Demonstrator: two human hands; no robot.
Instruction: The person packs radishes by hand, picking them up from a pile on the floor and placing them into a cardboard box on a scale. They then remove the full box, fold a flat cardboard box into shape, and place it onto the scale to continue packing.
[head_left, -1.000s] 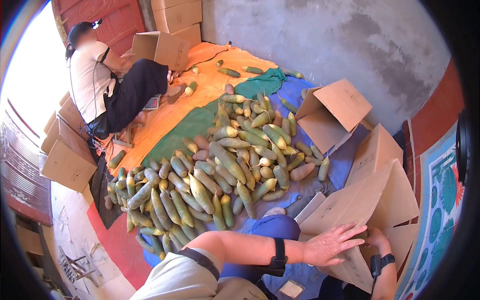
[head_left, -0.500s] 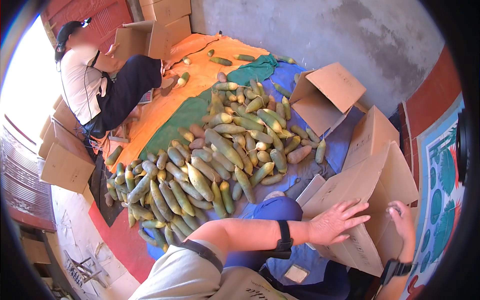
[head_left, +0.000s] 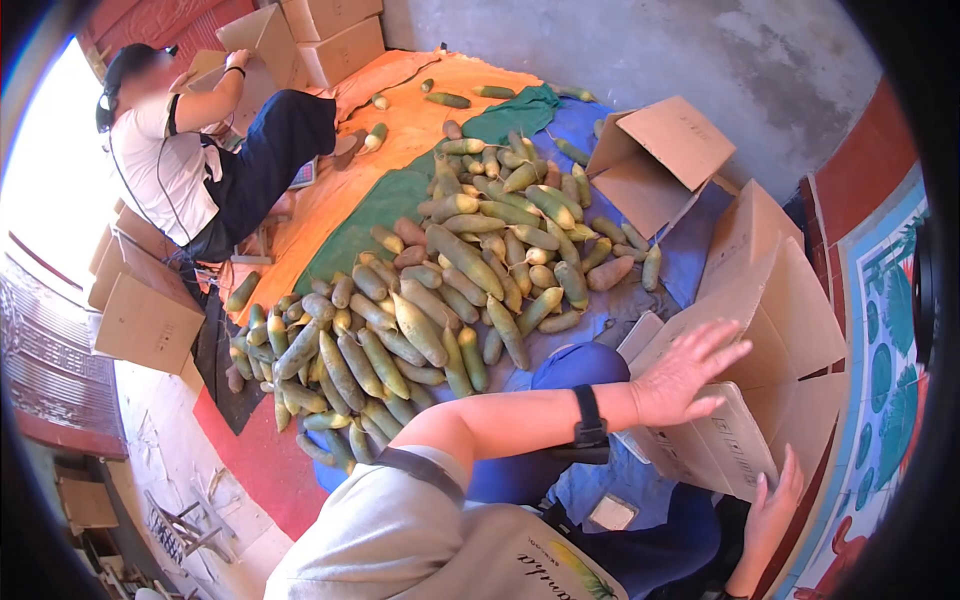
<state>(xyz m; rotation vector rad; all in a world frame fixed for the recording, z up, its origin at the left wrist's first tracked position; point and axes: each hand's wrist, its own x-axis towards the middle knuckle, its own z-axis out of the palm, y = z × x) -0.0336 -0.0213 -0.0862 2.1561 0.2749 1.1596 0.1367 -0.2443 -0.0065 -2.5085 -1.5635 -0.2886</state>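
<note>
An open cardboard box stands on the right beside my knee, its flaps sticking out. My left hand is over its near side, fingers stretched and spread. Below it, a printed flap of the box is bent outward toward me. My right hand is raised at the lower corner of that flap, with fingers extended and nothing in them. A large heap of green radishes lies on the sheets in front of me.
Another open carton lies tilted by the wall behind the heap. At the far left a person sits handling a cardboard box. More cartons stand at the left. A tiled wall panel borders my right side.
The printed flap has swung outward and down toward me. My right hand has moved down and left, out of the box opening. The other person has lifted an arm to the carton.
</note>
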